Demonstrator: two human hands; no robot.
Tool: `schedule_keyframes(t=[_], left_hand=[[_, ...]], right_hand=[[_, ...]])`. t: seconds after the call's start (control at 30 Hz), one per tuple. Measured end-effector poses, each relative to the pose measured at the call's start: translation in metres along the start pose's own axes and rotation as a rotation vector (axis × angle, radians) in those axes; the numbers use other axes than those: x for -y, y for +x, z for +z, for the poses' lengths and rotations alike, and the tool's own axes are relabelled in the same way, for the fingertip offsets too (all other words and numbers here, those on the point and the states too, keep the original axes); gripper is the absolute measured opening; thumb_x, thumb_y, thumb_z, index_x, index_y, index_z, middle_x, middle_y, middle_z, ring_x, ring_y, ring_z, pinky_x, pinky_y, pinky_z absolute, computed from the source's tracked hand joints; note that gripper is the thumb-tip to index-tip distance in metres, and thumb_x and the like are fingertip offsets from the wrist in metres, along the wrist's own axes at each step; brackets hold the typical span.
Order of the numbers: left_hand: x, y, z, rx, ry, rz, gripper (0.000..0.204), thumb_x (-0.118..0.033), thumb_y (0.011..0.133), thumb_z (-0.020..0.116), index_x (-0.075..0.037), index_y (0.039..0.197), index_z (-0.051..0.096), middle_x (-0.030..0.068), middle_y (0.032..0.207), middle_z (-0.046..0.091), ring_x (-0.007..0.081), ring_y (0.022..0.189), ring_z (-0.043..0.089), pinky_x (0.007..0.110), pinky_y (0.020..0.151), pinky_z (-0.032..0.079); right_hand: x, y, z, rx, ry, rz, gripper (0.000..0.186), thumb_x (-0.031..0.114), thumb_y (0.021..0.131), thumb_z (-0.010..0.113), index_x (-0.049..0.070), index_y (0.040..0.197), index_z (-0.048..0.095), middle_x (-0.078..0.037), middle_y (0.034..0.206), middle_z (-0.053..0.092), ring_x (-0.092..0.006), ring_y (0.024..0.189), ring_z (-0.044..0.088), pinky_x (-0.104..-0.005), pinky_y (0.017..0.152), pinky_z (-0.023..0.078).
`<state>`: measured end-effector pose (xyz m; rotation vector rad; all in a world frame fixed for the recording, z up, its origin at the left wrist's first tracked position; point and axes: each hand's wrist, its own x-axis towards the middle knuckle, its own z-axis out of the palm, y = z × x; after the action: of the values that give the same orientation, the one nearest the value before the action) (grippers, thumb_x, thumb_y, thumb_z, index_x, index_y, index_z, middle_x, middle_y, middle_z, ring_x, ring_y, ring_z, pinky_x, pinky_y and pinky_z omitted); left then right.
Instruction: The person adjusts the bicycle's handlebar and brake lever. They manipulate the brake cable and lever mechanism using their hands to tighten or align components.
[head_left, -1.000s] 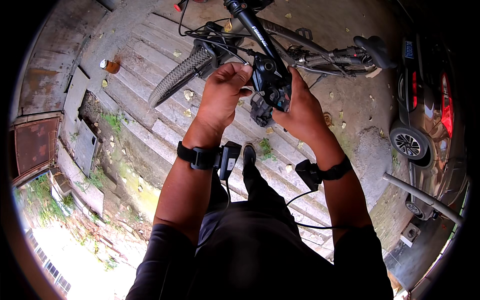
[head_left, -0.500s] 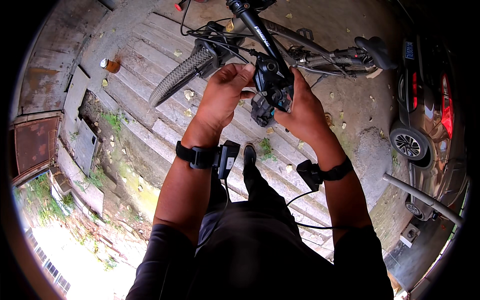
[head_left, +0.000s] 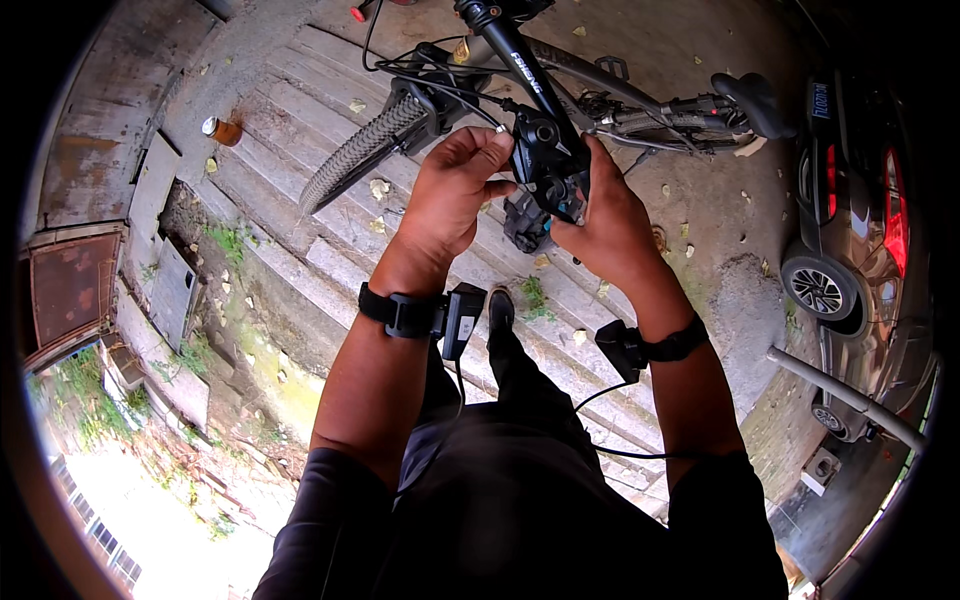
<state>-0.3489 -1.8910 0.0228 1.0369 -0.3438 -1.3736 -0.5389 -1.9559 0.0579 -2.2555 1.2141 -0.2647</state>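
The brake lever unit (head_left: 543,150) sat near the top middle of the view, on the handlebar (head_left: 530,75) of a bicycle (head_left: 640,95), between the person's two hands. The left hand (head_left: 447,190) was at the unit's left side, its thumb and forefinger brought together beside a small silvery fitting (head_left: 502,129); whether those fingers gripped the fitting or only touched it could not be told, since the thumb covered the spot. The right hand (head_left: 612,222) had its fingers closed around the end of the handlebar, the thumb on the near side and the other fingers mostly hidden behind, so that the grip beneath could hardly be seen. The far part of the handlebar was cut off by the top edge. Dark cables (head_left: 445,75) crossed before the frame, too tangled to trace one by one. The front tyre (head_left: 362,152) was partly covered by the fork, while the saddle (head_left: 756,105) showed clear at the right. Below the unit, a dark lump (head_left: 526,222) was half hidden and hard to identify. Of the person's feet, only one shoe (head_left: 501,309) showed. A parked car (head_left: 865,245) ran into the black rim at the right, and glare washed out the lower left corner.
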Motion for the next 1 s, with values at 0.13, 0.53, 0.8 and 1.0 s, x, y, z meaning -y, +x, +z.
schedule_keyframes(t=[0.13, 0.53, 0.8, 1.0], left_hand=[[0.0004, 0.0015, -0.0045, 0.031, -0.030, 0.011, 0.017, -0.023, 0.104, 0.063, -0.007, 0.104, 0.067, 0.0004, 0.096, 0.069, 0.0103, 0.086, 0.064, 0.028, 0.077, 0.054], [0.0000, 0.0016, -0.0034, 0.018, -0.015, 0.016, 0.015, -0.022, 0.104, 0.063, -0.008, 0.103, 0.067, -0.0006, 0.095, 0.068, 0.0092, 0.084, 0.064, 0.027, 0.075, 0.053], [0.0004, 0.0015, 0.0012, 0.017, -0.036, -0.005, 0.014, -0.021, 0.103, 0.065, -0.008, 0.099, 0.067, -0.0014, 0.094, 0.068, 0.0091, 0.084, 0.063, 0.028, 0.075, 0.053], [0.0013, 0.0031, -0.0010, 0.017, -0.048, -0.002, 0.013, -0.021, 0.103, 0.064, -0.011, 0.097, 0.067, -0.0021, 0.093, 0.068, 0.0088, 0.084, 0.063, 0.028, 0.077, 0.053]], right_hand=[[0.0009, -0.0001, -0.0007, -0.020, -0.033, -0.024, 0.098, 0.017, 0.072, 0.079, -0.003, 0.154, 0.028, -0.028, 0.136, 0.055, -0.0418, 0.117, 0.063, -0.0448, 0.098, 0.053], [-0.0014, 0.0009, -0.0001, 0.000, -0.012, -0.019, 0.099, 0.019, 0.073, 0.079, -0.004, 0.155, 0.027, -0.029, 0.137, 0.055, -0.0419, 0.119, 0.061, -0.0449, 0.100, 0.052], [-0.0008, -0.0002, -0.0001, -0.002, -0.016, -0.010, 0.099, 0.019, 0.073, 0.079, -0.003, 0.155, 0.028, -0.028, 0.135, 0.055, -0.0418, 0.118, 0.062, -0.0454, 0.099, 0.052], [-0.0017, -0.0004, 0.0012, -0.017, -0.026, -0.027, 0.098, 0.018, 0.073, 0.078, -0.003, 0.155, 0.028, -0.028, 0.135, 0.056, -0.0419, 0.117, 0.062, -0.0453, 0.099, 0.052]])
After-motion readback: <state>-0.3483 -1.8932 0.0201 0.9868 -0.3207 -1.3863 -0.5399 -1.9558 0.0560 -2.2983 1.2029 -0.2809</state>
